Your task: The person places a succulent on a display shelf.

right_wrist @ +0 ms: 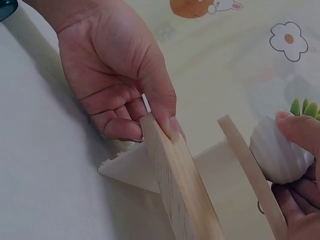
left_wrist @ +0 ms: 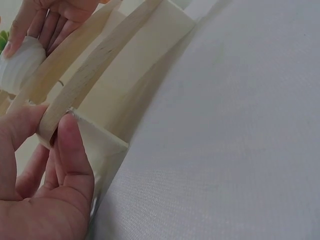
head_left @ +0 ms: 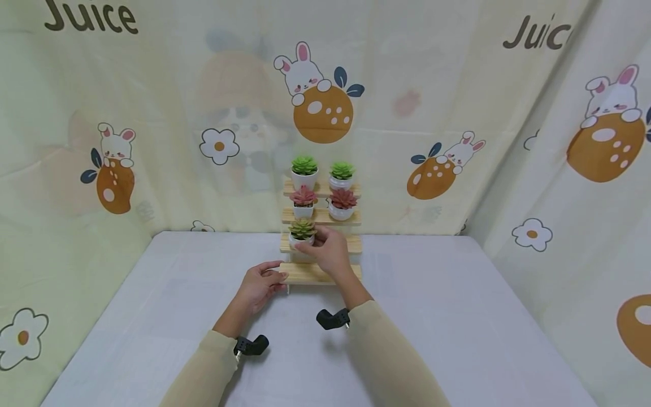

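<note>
A tiered wooden plant stand (head_left: pixel 307 273) with light plank shelves stands at the back of the table. My left hand (head_left: pixel 258 288) pinches the left end of its lowest plank (left_wrist: pixel 82 80) between thumb and fingers. On the plank above, a green succulent with reddish tips (head_left: pixel 302 228) sits in a small white ribbed pot (right_wrist: pixel 280 150). My right hand (head_left: pixel 329 251) grips this pot from the right side, thumb in front and fingers behind. In the left wrist view, the pot is right at the plank's edge.
Two pink-red potted succulents (head_left: pixel 303 196) (head_left: pixel 342 199) stand on the tier above. Two bright green ones (head_left: pixel 304 165) (head_left: pixel 342 170) occupy the top tier. A patterned curtain (head_left: pixel 386 73) hangs close behind the stand. The white tabletop (head_left: pixel 432 316) extends to both sides.
</note>
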The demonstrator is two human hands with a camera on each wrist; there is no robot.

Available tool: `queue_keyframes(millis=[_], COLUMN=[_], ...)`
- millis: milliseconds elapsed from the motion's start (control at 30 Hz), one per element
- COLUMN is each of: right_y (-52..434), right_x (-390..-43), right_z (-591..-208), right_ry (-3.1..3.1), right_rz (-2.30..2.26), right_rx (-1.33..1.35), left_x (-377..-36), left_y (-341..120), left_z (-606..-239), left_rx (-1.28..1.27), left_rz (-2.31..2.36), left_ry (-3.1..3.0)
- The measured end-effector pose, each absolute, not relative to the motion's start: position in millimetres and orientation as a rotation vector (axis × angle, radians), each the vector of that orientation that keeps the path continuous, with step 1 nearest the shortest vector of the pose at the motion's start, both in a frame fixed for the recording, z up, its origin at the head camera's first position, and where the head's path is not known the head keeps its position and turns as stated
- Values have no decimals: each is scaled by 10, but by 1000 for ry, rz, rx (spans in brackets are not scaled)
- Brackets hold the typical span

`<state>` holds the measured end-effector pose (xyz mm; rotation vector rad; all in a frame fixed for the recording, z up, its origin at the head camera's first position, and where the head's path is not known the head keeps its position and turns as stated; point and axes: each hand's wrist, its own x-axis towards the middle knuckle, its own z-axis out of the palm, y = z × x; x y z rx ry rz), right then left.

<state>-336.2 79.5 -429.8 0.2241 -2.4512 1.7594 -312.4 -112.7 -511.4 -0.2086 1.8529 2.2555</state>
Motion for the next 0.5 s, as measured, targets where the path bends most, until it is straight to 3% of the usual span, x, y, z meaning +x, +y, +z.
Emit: queue_keyframes(millis=[500], right_y=[828], right_x=[-3329], right_z=[-4290], right_ry=[-2474], right_rz=[1697], right_rx=[263], left_x=[-3074], left_y=[-1089], left_z=[-5149], left_rx=[-193], left_rz=[2241], left_ry=[1926])
